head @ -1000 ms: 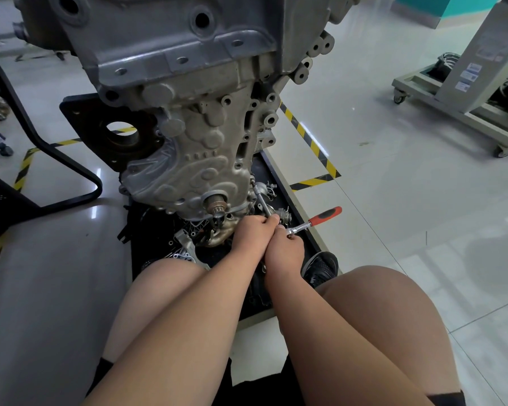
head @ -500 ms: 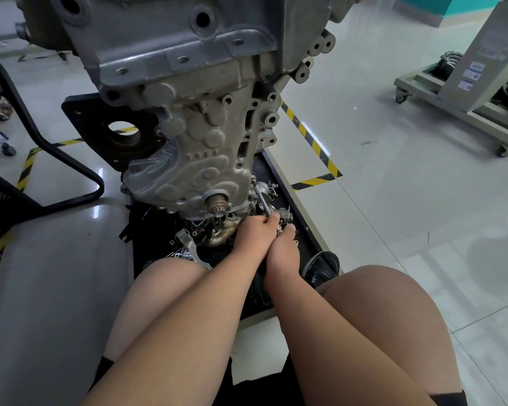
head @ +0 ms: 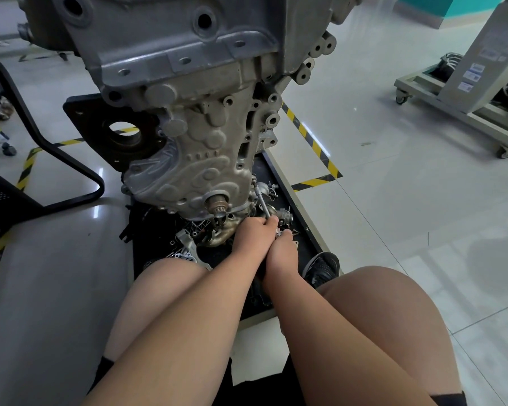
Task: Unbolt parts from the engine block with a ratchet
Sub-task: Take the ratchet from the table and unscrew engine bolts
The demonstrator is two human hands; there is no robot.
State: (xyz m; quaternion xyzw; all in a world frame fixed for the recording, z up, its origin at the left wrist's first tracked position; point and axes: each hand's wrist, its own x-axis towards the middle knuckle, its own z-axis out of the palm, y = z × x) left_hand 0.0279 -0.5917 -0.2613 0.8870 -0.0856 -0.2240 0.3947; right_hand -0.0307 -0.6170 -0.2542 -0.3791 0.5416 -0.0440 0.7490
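Observation:
The grey engine block (head: 188, 118) hangs on its stand above a black tray (head: 302, 224). A slim steel ratchet extension (head: 261, 199) runs from the block's lower right edge down to my hands. My left hand (head: 251, 234) grips the near end of the extension, by the ratchet head. Touching it on the right, my right hand (head: 282, 250) is curled over the ratchet handle. That hand hides the handle, and only a glint of metal shows between the two hands.
Loose brackets and small metal parts (head: 188, 247) lie in the tray under the block. My knees flank the tray, with a black shoe (head: 320, 266) at its right edge. A black chair frame (head: 56, 159) stands left, a wheeled stand (head: 467, 106) far right.
The ratchet's red handle, pointing out to the right one second ago, has swung in under my right hand and is now hidden. Both hands have stayed by the extension.

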